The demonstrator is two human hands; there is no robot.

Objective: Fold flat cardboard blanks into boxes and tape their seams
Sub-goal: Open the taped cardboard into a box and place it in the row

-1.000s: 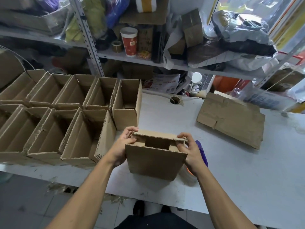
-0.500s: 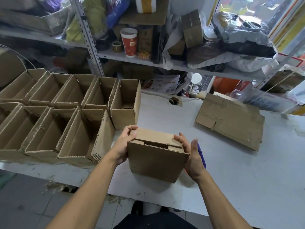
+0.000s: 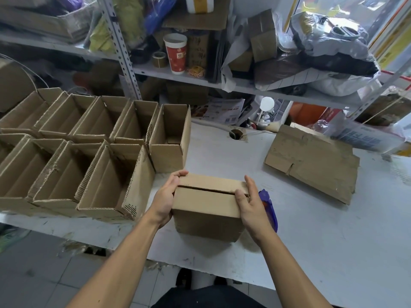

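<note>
Two hands hold one box (image 3: 208,210) near the front edge of the tabletop (image 3: 322,230). The left hand (image 3: 165,200) cups the box's left side, fingers curled over the top far edge and thumb pressed on the near flap. The right hand (image 3: 252,206) grips the right side, thumb on the near flap and fingers lying over the far one. The box's two top flaps are folded down and meet at a thin dark seam running across the top.

Just behind the right hand lies one purple tape dispenser (image 3: 270,207), mostly hidden. Well apart to the right, a stack of flat blanks (image 3: 311,161) lies on the tabletop; it looks like two or more sheets, but the count is unclear.

To the left stand open boxes in two rows, touching one another: five in the back row (image 3: 111,121) and, in the front row (image 3: 89,174), three fully seen plus a fourth cut off at the frame's edge. A small round hole (image 3: 235,134) sits in the tabletop farther back.

On the shelf (image 3: 200,80) behind stand one red paper cup (image 3: 175,54) and one tape roll (image 3: 159,59) beside it, among bags and cartons.
</note>
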